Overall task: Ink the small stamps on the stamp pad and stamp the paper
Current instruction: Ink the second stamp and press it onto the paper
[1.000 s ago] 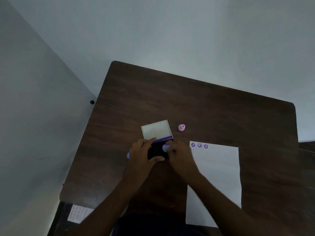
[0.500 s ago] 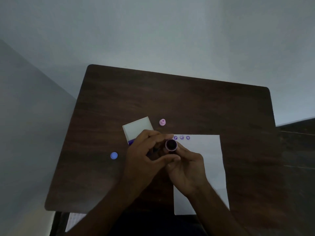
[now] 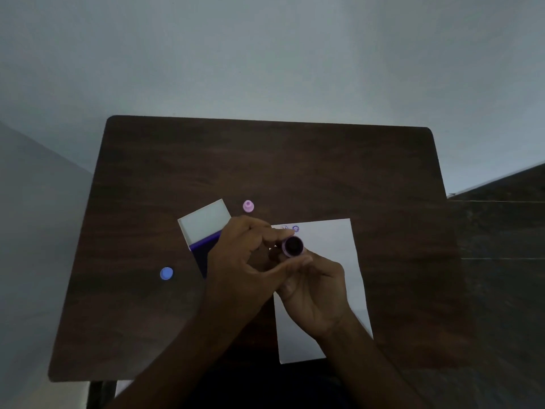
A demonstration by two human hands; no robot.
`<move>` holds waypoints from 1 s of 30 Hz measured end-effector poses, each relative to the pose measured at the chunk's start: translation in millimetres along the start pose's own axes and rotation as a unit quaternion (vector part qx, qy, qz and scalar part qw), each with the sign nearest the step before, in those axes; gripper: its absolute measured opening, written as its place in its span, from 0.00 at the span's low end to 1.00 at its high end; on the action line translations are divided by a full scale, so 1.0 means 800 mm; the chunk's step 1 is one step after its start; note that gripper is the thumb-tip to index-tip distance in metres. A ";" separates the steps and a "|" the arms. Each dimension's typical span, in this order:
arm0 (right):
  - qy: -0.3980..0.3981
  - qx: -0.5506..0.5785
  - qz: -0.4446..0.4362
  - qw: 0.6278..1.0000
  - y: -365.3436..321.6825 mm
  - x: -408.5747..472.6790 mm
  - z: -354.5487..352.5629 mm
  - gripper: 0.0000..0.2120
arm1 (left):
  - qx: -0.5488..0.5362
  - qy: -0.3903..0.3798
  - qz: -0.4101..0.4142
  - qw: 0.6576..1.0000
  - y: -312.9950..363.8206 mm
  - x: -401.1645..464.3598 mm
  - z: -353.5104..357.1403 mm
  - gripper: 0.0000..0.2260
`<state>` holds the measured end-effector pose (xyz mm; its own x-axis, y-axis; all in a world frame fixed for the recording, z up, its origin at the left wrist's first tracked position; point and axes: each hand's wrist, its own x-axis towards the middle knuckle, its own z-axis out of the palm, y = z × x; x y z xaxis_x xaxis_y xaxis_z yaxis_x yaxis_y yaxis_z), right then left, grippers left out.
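Note:
My right hand (image 3: 314, 293) and my left hand (image 3: 244, 261) both pinch a small purple stamp (image 3: 292, 247), tilted so its dark inked face points up at me. They hover over the top left corner of the white paper (image 3: 327, 261), which carries purple stamp marks (image 3: 295, 228) along its top edge. The stamp pad (image 3: 206, 249) lies open just left of my hands, its white lid (image 3: 204, 221) raised behind it and its inked part mostly hidden by my left hand. A pink stamp (image 3: 248, 206) stands behind the pad. A blue stamp (image 3: 166, 273) sits to the left.
Everything lies on a dark wooden table (image 3: 265, 160) with rounded corners, set against pale walls. Another dark surface (image 3: 501, 231) adjoins at the right. A white sheet (image 3: 122, 388) shows below the table's front left edge.
One second ago my right hand held the stamp down at the pad. The stamp has since been lifted and turned face up, held by both hands over the paper's corner. My head view shifted too.

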<state>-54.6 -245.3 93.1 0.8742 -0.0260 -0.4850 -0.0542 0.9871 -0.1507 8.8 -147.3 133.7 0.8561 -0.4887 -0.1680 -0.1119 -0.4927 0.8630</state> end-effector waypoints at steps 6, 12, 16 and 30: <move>-0.013 -0.001 0.012 1.000 -0.018 0.003 -0.021 0.17 | 0.107 0.073 0.113 0.985 -0.005 0.010 0.020 0.21; 0.003 -0.009 0.012 1.000 -0.047 0.013 -0.052 0.18 | 0.062 0.118 0.168 0.977 -0.017 0.034 0.044 0.20; 0.100 -0.196 -0.042 0.975 -0.085 0.025 -0.079 0.15 | 0.083 0.090 0.126 0.984 -0.054 0.052 0.053 0.26; 0.243 -0.819 -0.130 0.503 -0.105 0.112 -0.156 0.15 | 0.299 -0.111 -0.047 0.947 -0.172 0.112 0.157 0.29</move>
<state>-32.0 -350.5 -45.3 0.7544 -0.5496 -0.3589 -0.6422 -0.5046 -0.5771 37.6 -213.8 -59.5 0.7570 -0.5290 -0.3836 -0.3628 -0.8285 0.4266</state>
